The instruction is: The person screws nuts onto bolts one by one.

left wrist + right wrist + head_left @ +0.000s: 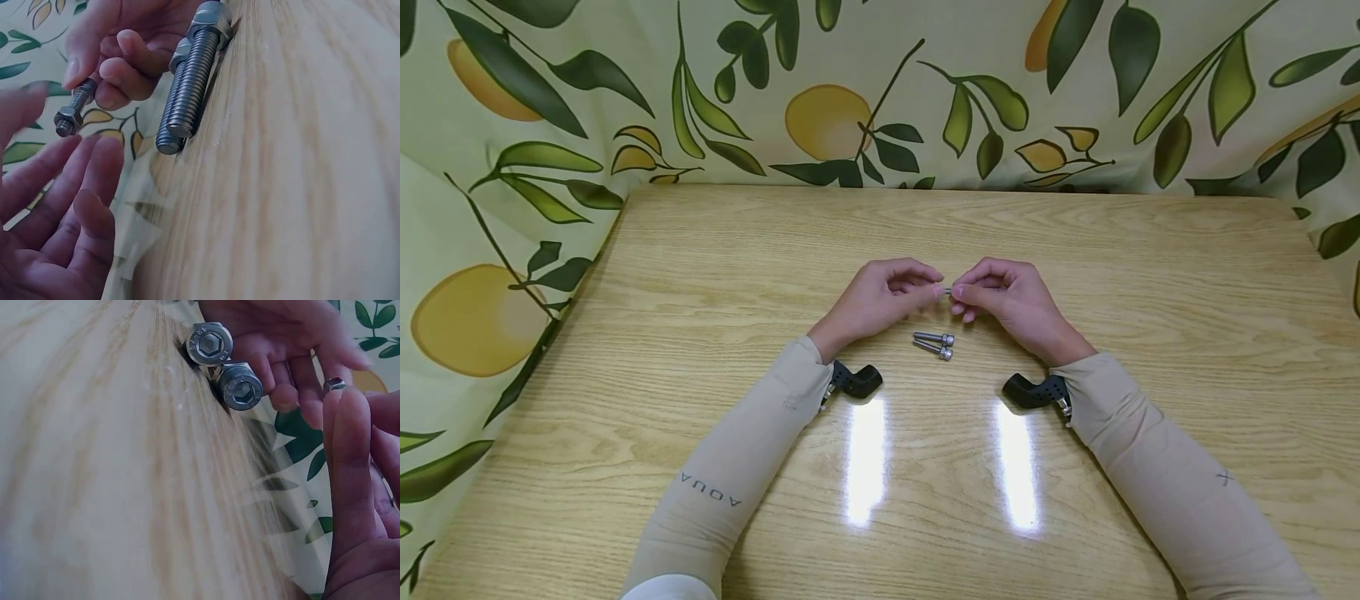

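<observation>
Between thumb and fingers, my right hand (1011,300) pinches a small metal bolt (81,97) by its head end, raised off the table. A hex nut (67,117) sits near the tip of that bolt, its threaded end poking just past it. Around the nut, my left hand (883,292) has its fingers spread and relaxed, with the thumb apart and blurred in the left wrist view. Two larger socket-head bolts (194,84) lie side by side on the table below the hands, each with a nut close to its head. In the right wrist view, their hex-socket heads (241,389) face the camera.
The wooden table (737,267) spreads out beneath both arms. A curtain (865,100) patterned with leaves and fruit hangs along its back and left side. Black wrist mounts (859,382) stick out inward from both sleeves, over the tabletop.
</observation>
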Demonstrator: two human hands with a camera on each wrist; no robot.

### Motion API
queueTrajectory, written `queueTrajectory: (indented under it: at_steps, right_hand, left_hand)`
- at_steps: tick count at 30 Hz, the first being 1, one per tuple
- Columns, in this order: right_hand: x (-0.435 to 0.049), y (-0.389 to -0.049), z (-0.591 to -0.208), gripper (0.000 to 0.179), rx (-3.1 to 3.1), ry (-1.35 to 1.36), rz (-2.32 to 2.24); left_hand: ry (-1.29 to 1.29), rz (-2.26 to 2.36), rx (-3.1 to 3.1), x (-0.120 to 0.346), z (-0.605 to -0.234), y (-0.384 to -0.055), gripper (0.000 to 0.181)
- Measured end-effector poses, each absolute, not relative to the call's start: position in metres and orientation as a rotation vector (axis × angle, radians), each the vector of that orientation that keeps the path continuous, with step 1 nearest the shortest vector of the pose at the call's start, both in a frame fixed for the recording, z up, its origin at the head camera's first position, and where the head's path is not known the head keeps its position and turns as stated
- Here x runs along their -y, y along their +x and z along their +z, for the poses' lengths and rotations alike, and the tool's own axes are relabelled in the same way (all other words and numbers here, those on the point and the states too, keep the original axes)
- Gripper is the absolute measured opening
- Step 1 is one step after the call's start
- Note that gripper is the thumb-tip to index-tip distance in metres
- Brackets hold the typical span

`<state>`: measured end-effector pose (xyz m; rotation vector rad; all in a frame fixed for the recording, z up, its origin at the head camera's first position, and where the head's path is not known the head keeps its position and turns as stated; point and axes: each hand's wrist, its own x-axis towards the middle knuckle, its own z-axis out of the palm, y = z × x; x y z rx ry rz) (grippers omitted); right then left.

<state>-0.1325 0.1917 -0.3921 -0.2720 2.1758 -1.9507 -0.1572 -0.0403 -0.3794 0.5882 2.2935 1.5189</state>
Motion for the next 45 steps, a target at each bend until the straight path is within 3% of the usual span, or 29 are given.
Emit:
queueTrajectory:
  at_steps: [15, 20, 45]
  right_hand:
    - [-0.1920, -0.1332, -0.3909, 0.012, -2.149, -0.304, -1.972]
    - [-0.1918, -0.1331, -0.3904, 0.012, -2.123, -0.304, -1.988]
    - [-0.1916, -0.1325, -0.3909, 0.012, -2.151, -0.308, -1.936]
  left_hand:
    - [0.593, 1.502, -2.301, 0.0400, -0.3792, -0.1568, 0.024]
    - [0.594, 1.535, -2.271, 0.0405, -0.3793, -0.1574, 0.030]
    - [0.555, 1.486, -2.285, 0.0395, -0.3796, -0.1561, 0.028]
